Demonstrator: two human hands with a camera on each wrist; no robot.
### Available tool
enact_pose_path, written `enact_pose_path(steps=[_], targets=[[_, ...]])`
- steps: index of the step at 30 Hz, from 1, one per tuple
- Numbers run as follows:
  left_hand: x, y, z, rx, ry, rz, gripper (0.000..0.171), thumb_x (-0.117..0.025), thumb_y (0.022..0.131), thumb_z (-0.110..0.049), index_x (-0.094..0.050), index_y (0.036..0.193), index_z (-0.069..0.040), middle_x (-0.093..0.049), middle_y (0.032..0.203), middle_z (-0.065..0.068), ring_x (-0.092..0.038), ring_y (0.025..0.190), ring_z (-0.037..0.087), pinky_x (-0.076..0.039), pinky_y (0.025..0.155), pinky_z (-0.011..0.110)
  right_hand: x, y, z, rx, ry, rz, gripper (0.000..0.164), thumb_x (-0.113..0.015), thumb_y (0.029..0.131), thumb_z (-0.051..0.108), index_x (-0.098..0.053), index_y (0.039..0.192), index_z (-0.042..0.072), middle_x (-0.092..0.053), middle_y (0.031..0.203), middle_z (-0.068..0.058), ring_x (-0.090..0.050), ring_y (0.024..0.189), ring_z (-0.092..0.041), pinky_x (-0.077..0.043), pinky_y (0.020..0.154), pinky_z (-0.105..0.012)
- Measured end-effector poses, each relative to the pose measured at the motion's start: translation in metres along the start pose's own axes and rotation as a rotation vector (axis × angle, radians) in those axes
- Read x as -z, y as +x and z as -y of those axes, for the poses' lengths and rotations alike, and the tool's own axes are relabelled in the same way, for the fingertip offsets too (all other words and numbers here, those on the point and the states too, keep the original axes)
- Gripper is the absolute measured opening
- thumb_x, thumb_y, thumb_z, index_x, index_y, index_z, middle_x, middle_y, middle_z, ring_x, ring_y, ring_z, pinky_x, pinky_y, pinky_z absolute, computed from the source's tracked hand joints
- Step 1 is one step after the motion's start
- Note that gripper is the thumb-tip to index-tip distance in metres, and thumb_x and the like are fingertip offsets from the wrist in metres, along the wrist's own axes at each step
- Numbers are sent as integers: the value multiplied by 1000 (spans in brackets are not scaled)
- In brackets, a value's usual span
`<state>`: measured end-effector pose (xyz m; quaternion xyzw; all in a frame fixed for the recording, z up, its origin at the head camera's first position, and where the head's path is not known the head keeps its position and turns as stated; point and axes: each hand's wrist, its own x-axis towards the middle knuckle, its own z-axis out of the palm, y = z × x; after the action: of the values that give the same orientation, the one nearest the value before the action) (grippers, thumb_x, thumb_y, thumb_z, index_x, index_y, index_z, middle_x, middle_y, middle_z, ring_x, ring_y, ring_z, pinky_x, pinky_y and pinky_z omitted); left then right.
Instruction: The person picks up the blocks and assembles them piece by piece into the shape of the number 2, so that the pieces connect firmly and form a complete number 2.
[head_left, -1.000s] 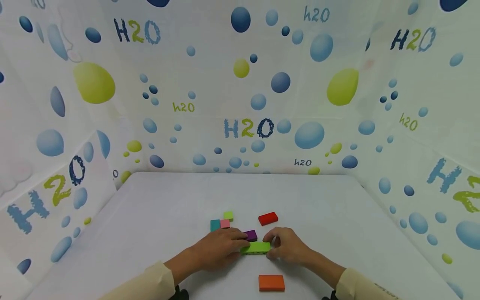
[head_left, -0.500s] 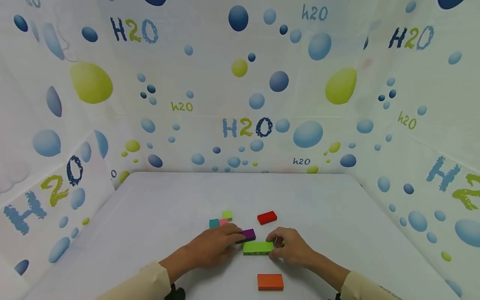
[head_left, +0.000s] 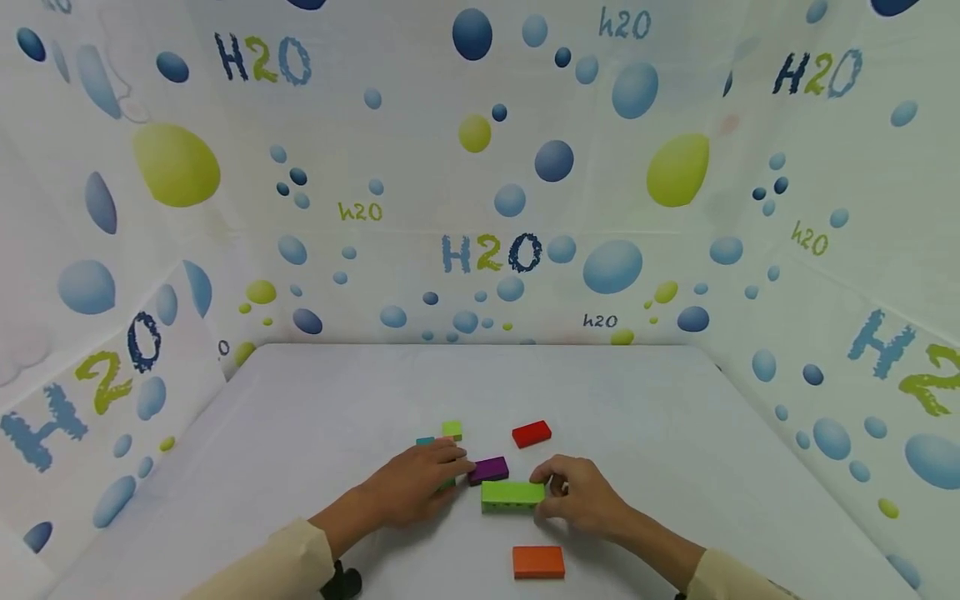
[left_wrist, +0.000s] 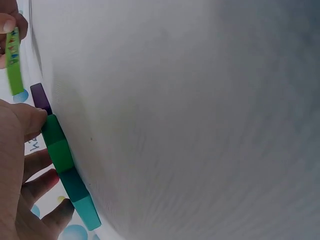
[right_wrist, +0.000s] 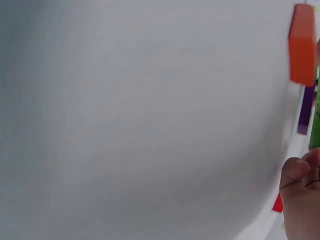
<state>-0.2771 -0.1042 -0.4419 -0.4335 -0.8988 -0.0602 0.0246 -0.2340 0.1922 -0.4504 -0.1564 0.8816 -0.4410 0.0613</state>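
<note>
One lime-green block (head_left: 512, 497) sits pinched in your right hand (head_left: 583, 497); your left hand (head_left: 412, 487), fingers loosely spread, touches a green block (left_wrist: 61, 156).

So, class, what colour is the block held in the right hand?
The block is lime green; the head view shows it best.

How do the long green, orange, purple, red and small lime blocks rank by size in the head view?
Long green block
Orange block
Purple block and red block, too alike to rank
Small lime block
</note>
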Motion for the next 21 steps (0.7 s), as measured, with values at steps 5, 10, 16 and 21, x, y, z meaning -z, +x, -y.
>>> enact_pose_path(steps=[5, 10, 16, 21], targets=[[0, 0, 1, 19, -18, 7, 43, -66, 99, -26, -60, 141, -20, -59, 143, 2, -46, 141, 25, -42, 113, 47, -1, -3, 14, 29, 31, 6, 28, -80, 81, 7, -70, 107, 8, -59, 89, -2, -53, 83, -19, -46, 62, -21], [0, 0, 1, 18, -29, 6, 43, -65, 100, -27, -59, 142, -20, -59, 143, 1, -45, 142, 25, -42, 114, 47, -5, -5, 22, 38, 52, 41, 28, -81, 81, 9, -71, 107, 10, -60, 91, -2, -52, 82, -18, -45, 62, -21], [0, 0, 1, 6, -31, 8, 43, -64, 101, -27, -60, 142, -19, -60, 143, 0, -46, 141, 26, -41, 114, 47, -12, -9, 25, 7, 69, 77, 27, -82, 81, 10, -71, 106, 11, -60, 90, -2, -52, 82, -18, -44, 60, -20], [0, 0, 1, 12, -33, 14, 43, -64, 101, -27, -59, 143, -20, -58, 144, 1, -45, 142, 25, -41, 114, 47, -16, -11, 29, -3, 77, 98, 27, -83, 81, 13, -72, 105, 14, -59, 86, -4, -50, 78, -16, -41, 59, -19]])
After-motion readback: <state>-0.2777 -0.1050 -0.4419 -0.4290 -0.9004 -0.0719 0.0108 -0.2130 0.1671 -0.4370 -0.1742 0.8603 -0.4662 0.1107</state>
